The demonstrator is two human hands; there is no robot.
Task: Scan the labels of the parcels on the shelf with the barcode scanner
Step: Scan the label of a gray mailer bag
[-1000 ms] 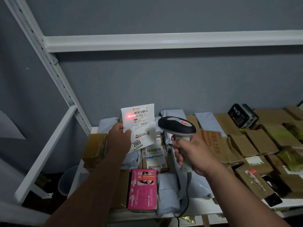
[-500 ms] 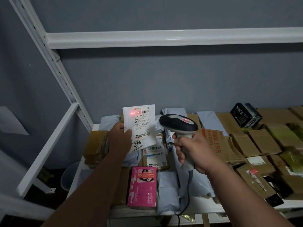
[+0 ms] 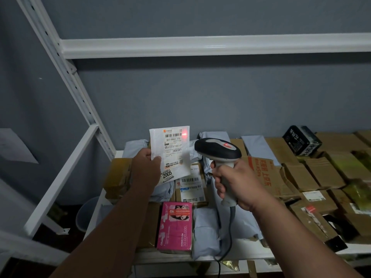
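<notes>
On the parcel (image 3: 170,155) label, red scanner (image 3: 217,150) spot has shifted right.

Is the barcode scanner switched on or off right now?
On: the barcode scanner, gripped in the right hand, throws a red spot onto the white parcel held up by the left hand.

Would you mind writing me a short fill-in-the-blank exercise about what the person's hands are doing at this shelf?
1. The left hand holds up a white parcel whose label shows the large number ____.
2. The right hand grips the barcode ____.
3. The scanner's red light falls near the ____ edge of the parcel's label.
4. The box lying at the shelf's front edge is ____ in colour.

Missing words: 2005; scanner; top; pink
</notes>
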